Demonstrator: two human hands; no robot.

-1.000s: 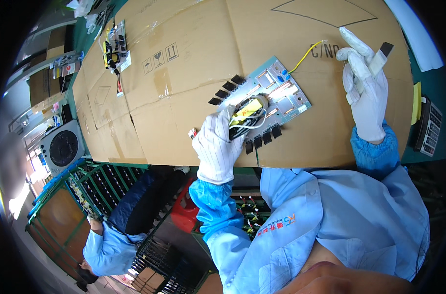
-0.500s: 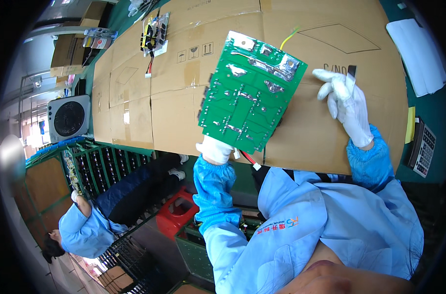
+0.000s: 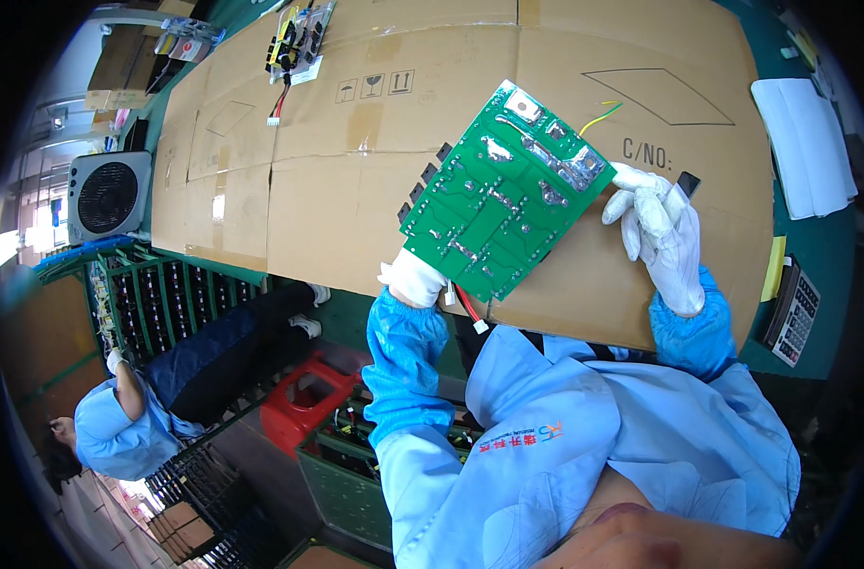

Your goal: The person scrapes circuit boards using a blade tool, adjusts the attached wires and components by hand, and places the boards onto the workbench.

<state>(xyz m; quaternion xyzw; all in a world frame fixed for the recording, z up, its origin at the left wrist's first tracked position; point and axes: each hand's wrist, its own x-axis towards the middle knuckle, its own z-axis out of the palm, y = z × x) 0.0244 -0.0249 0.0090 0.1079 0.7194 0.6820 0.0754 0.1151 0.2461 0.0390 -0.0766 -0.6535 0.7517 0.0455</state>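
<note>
Left hand [image 3: 415, 277] pinches the green circuit board [image 3: 504, 193] by one corner, right hand [image 3: 661, 235] clutching a small dark tool [image 3: 686, 183] — tilted board could slip onto the desk [image 3: 356, 190].

bare cardboard [image 3: 356, 209] left, circuit board [image 3: 503, 194] blocking centre

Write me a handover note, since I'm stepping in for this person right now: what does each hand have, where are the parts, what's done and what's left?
Left hand: gloved, grips the lower edge of the green circuit board, held tilted above the cardboard-covered table.
Right hand: gloved, at the board's right corner, with a small dark-tipped tool in its fingers.
Board: solder side faces up; red lead hangs below, yellow-green wire behind.
Second board: far left on the table.
Done: board lifted, solder side up.
Left: work on the solder side; none visible yet.
</note>
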